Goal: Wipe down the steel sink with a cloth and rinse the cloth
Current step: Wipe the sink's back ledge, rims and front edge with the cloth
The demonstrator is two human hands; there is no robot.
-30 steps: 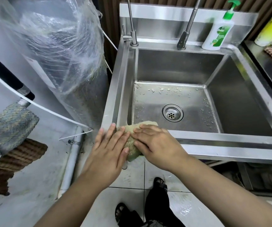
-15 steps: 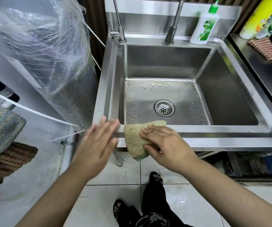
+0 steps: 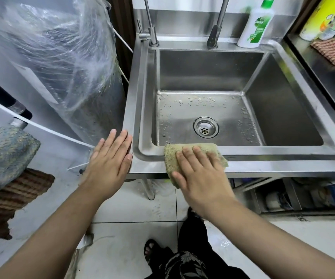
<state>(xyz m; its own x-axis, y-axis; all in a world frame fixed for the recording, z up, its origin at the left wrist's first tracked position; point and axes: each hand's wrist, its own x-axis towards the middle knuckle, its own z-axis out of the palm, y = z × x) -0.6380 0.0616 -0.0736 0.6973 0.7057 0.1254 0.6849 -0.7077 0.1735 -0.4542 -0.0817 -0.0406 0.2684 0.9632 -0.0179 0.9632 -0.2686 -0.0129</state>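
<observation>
Far left: a mop head (image 3: 5,156) sits on a brown mat (image 3: 23,188). Next, a tall item in clear plastic wrap (image 3: 62,63) stands just beside the sink (image 3: 283,156).

L hand (image 3: 110,164): fingers straight & together, holding nothing, at the sink's front-left corner. Can't tell if it touches the steel. Prob. parked there to steady the body & stay out of the wipe path.

Cloth (image 3: 171,156), greenish terry, is draped over the front rim w/ part hanging down the outer face. R hand (image 3: 201,178) lies flat on it, fingers extended, thumb on the hanging part. It's pressing, not pinching, which suits sliding the cloth along the rim.

Basin floor has drops scattered round the drain (image 3: 206,127), so it looks not yet wiped dry. Two taps (image 3: 152,37) at the back, no stream visible, so rinse prob. not started. Soap bottle (image 3: 256,27) on the back ledge.

Further right, a steel counter w/ a woven pad (image 3: 331,52). White tile floor (image 3: 122,228), wet spots.
</observation>
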